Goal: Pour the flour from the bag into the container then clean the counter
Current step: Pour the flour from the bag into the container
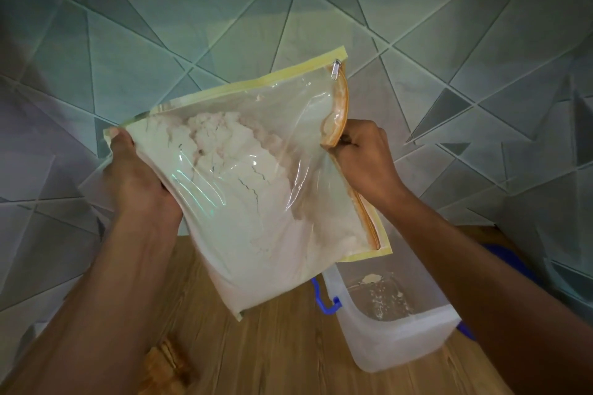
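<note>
Holding clear bag (256, 196) w/ flour (224, 154), tilted above tabletop (272, 356): left hand (141, 176) grips its edge, right hand (365, 160) fingers (351, 142) pinch zipper side. Open container (401, 343) below holds only flour specks.

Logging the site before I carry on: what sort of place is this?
Probably a home kitchen: a wood-grain counter against a teal tiled wall, with a flour bag held up and an open plastic container on the counter.
</note>
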### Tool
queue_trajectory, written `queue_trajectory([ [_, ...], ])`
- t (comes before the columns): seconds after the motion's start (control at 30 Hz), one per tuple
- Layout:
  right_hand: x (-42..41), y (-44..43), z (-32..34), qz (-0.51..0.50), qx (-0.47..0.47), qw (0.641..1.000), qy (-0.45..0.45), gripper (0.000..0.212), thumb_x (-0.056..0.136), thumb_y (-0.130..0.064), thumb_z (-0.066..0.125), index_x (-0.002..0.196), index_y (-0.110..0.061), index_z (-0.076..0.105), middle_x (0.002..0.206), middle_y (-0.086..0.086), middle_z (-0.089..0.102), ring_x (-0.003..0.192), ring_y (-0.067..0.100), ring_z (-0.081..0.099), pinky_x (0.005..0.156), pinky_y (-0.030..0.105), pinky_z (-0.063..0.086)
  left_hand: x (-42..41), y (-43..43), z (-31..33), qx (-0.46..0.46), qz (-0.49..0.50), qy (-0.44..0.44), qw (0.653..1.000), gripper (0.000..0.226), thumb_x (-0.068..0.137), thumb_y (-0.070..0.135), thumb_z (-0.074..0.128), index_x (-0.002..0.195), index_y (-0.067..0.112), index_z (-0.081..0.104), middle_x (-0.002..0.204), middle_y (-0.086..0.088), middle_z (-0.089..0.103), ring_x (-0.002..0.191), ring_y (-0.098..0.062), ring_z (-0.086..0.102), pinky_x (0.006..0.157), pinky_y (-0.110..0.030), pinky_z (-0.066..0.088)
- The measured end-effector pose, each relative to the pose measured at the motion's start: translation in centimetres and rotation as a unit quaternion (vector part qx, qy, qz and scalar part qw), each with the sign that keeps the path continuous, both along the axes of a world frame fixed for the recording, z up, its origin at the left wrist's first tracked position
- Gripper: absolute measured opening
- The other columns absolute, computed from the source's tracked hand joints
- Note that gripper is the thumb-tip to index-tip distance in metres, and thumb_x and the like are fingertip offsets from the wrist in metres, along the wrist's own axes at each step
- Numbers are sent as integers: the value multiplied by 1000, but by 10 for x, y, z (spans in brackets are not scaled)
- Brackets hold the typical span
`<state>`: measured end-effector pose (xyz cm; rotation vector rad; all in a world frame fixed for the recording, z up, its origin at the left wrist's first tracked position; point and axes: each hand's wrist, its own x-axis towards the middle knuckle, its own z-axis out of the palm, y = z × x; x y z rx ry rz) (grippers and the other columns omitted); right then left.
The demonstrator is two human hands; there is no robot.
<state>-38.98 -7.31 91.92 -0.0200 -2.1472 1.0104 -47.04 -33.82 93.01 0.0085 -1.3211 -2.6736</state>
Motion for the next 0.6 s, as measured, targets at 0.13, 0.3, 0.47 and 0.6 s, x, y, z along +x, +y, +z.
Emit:
queue_trajectory([
  [0.13,1,14,-8,-7,-29,999,-11,28,88,-7,67,64,-1,55,60,14,56,61,28,53,59,33,40,4,12,12,-28,52,-9,998,47,102,53,49,126,17,67,116,-6,78,104,-27,77,81,-46,64],
  [0.3,5,30,-17,1,-58,998,-19,28,86,-5,66,64,4,52,58,8,47,60,17,43,58,29,35,16,33,26,-51,105,-30,993,50,101,52,55,129,12,62,109,-4,79,91,-21,79,72,-41,65],
  [0.47,11,46,-22,20,-88,996,-25,33,86,-4,66,58,-1,48,57,1,44,59,12,40,56,30,32,30,52,34,-68,120,-22,990,51,101,52,55,131,10,60,113,-6,77,90,-19,79,75,-42,66],
  [0.6,13,58,-28,23,-97,994,-43,36,86,-2,65,55,-8,48,55,-1,47,61,16,45,57,31,35,40,67,38,-87,155,-20,984,53,102,49,56,134,6,55,114,-7,75,85,-16,79,72,-40,66],
])
